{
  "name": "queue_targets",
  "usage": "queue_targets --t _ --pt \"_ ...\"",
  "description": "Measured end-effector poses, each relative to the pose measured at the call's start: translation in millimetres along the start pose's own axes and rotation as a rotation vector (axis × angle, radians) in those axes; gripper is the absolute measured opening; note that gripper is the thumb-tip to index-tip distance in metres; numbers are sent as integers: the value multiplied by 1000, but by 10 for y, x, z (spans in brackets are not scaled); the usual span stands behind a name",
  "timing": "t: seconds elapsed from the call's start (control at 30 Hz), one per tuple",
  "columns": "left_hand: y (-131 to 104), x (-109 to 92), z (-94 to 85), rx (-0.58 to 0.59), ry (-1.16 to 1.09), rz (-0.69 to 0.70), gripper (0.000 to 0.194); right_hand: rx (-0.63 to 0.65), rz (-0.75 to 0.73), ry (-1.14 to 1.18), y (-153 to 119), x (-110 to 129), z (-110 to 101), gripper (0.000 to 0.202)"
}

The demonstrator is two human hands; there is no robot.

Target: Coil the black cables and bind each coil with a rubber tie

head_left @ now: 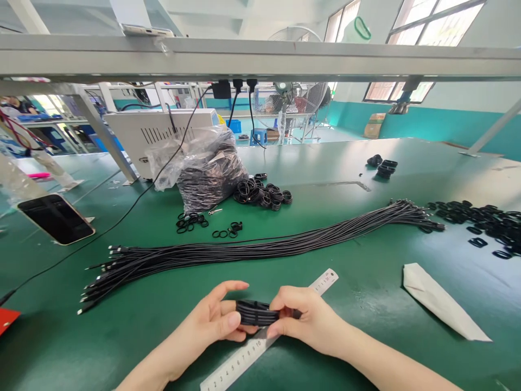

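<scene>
A black cable [256,314], wound into a tight coil with a dark band across its middle, is held low over the front of the green table. My left hand [222,316] grips the coil's left end, thumb in front, while its index finger stretches out above. At the coil's right end my right hand [299,315] pinches it between thumb and fingers. Under the coil a steel ruler [244,358] lies slantwise, partly covered by my right hand. Just beyond both hands runs a long bundle of straight black cables [260,248] with metal plugs at the left.
Behind the bundle are a plastic bag [209,174], coiled cables [264,194] and small black rings [191,221]. Many black pieces [484,222] lie at the right, near a folded white paper [443,301]. A phone [56,218] leans at the left. A metal beam [260,57] crosses overhead.
</scene>
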State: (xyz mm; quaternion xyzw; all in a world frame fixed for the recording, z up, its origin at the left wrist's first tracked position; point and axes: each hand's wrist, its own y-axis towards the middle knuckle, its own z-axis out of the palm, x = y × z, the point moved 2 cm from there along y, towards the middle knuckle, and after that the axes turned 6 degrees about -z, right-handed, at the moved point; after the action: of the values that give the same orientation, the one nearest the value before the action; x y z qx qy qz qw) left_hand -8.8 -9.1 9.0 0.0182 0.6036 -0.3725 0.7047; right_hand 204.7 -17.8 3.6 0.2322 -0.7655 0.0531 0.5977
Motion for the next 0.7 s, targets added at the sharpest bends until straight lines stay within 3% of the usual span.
queue_targets --t 0.17,0.33,0.43,0.53,0.7 --pt "61 30 -45 -78 -36 16 36 5 -194 -329 -24 -68 31 25" --pt "30 2 -13 -27 -137 28 34 -20 -109 -290 -50 -111 50 20" --pt "26 -22 -14 -34 -164 48 28 -80 -13 -127 -45 -94 46 27" --pt "38 -37 -21 -36 -176 119 32 -50 99 145 -16 -69 53 42" --pt "20 -39 29 -86 -27 210 31 43 163 455 39 -63 84 35"
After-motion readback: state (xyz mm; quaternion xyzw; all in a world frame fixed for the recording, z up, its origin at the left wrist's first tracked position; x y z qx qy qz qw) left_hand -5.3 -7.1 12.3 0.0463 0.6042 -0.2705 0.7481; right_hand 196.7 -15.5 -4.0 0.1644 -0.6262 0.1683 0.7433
